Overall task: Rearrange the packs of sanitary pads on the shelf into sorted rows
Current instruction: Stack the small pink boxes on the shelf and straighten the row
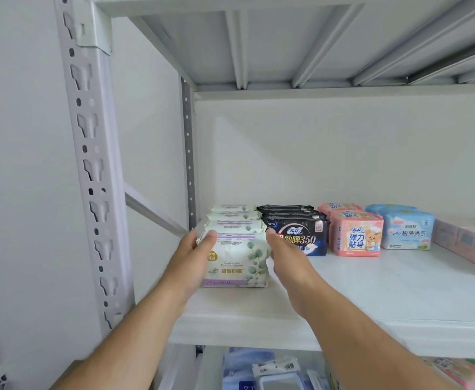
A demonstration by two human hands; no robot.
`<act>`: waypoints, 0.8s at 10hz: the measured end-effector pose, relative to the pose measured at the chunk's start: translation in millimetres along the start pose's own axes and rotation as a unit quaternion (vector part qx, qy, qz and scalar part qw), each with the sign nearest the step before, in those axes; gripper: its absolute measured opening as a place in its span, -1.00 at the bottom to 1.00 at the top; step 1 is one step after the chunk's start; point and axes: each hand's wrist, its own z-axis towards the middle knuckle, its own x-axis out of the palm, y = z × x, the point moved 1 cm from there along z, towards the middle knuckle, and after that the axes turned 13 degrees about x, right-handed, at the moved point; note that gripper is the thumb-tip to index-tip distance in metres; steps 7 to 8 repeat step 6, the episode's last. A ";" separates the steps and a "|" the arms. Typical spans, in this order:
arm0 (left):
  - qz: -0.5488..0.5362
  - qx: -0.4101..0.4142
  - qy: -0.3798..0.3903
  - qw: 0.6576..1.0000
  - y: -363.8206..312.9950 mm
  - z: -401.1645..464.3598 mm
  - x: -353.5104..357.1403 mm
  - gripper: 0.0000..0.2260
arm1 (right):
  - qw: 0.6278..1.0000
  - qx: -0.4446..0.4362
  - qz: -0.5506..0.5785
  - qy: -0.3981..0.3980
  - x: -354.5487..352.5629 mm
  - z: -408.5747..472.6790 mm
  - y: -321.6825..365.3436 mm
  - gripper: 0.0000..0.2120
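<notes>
While both bare forearms reach in from the bottom of the frame, the front white plastic pack with green leaf print and a lilac bottom band [237, 260] stands upright at the lower centre, on the white metal shelf board [371, 288]. Its printing shows Chinese characters, a small gold badge and a line of cursive script too small to read. Behind it, a row of matching white packs [232, 218] runs toward the back wall. Just right of that row stands a row of dark navy packs [301, 235], the front one marked "NEW" and "350" beside Chinese characters. Further right come two pink packs with a cartoon bear [355, 237], then light blue packs [407, 230], and a pale pink box [466, 243] at the right edge. A grey perforated upright post [90, 164] fills the left of the frame. Blurred packaged goods [275, 372] lie on the level below.

The left hand [194, 260] grips the front white pack's left side, fingers curled over its top left corner. The right hand [282, 249] presses straight fingers flat against its right side, partly covering the front navy pack.
</notes>
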 end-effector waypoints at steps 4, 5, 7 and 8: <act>-0.089 -0.079 0.044 0.992 -1.5 36.6 7.4 -0.72 | 0.997 0.062 0.035 0.003 22.5 28.3 15.3 -0.42; -0.100 -0.088 0.046 0.990 4.8 41.5 6.0 -0.70 | 0.997 0.051 0.064 -0.005 22.5 37.9 8.5 -0.20; -0.064 -0.044 0.019 0.997 1.2 42.9 -1.0 -0.68 | 0.998 0.026 0.051 -0.034 10.6 28.0 12.2 -0.54; -0.064 -0.044 0.019 0.997 1.2 42.9 -1.0 -0.68 | 0.998 0.026 0.051 -0.034 10.6 28.0 12.2 -0.54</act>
